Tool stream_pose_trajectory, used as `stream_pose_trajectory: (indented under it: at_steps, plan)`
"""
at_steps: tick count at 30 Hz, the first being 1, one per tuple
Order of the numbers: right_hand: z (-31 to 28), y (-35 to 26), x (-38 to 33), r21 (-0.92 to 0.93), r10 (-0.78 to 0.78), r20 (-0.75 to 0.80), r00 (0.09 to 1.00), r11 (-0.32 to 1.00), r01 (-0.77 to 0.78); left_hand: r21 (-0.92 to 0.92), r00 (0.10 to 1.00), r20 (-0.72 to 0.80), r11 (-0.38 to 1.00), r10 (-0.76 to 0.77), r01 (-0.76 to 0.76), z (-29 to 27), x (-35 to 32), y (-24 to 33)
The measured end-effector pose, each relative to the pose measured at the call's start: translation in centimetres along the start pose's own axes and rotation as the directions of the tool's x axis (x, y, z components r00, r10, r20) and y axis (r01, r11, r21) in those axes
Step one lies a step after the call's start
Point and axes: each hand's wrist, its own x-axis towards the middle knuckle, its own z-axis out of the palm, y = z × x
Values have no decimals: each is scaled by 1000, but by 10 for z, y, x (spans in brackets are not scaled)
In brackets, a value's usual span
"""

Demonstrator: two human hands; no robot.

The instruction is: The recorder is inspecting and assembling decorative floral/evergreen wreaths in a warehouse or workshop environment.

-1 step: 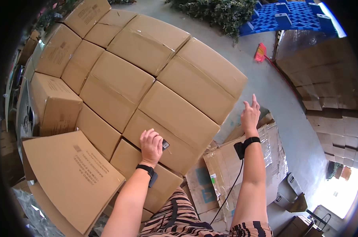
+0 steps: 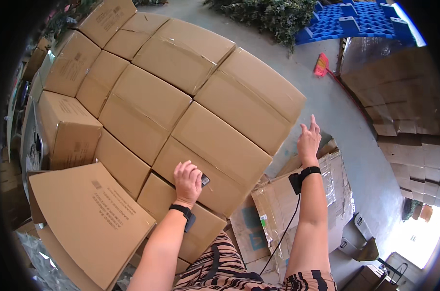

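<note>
The work in hand was judged to be the handling of a stack of cardboard boxes (image 2: 181,92), with a small dark object being applied to one of them. The left hand (image 2: 187,180) was laid on the near edge of the stack, at the seam between a large box (image 2: 220,145) and a lower box (image 2: 181,228) in front of it. Its grip was curled closed around the small dark object (image 2: 205,180), of which only one end was shown past the fingers; what it was could not be told. The right hand (image 2: 309,138) was held out past the stack's right edge, its grip fully open, fingers spread, and nothing was held or touched by it.

A steady press of the left hand along the seam was judged to be what the next move called for, with the right hand brought back to brace the box.

A black band (image 2: 183,212) was worn on the left wrist, and another (image 2: 302,175), with a thin cable (image 2: 283,233) hanging from it, on the right. Flattened cardboard (image 2: 278,213) was spread on the floor below the right arm. A loose box (image 2: 89,218) was tilted at the stack's near left corner, close to the left elbow. Further off, a broom (image 2: 322,65), a blue pallet (image 2: 360,22) and a wrapped pile of cartons (image 2: 399,87) were seen, well apart from both hands.
</note>
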Motion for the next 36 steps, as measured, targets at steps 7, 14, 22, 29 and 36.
stream_pose_trajectory:
  at_steps: [7,14,22,29,36]
  plan:
    - [6,-26,36,-106,-6,-55,998,994,0,41,999,-4,998,-43,43,-5,-2,-3]
    - [-20,-99,-61,178,-183,-223,957,958,225,38,999,27,999,-33,32,-1,-7,2]
    - [13,-122,-79,121,-202,0,979,972,200,1,999,-38,1000,0,0,-8,-5,7]
    - [-36,-141,-125,237,-214,63,975,952,194,-216,988,-120,974,-100,72,-26,-14,19]
    - [-111,-169,-240,610,-300,-64,952,743,275,-602,934,302,722,-191,342,-137,-140,57]
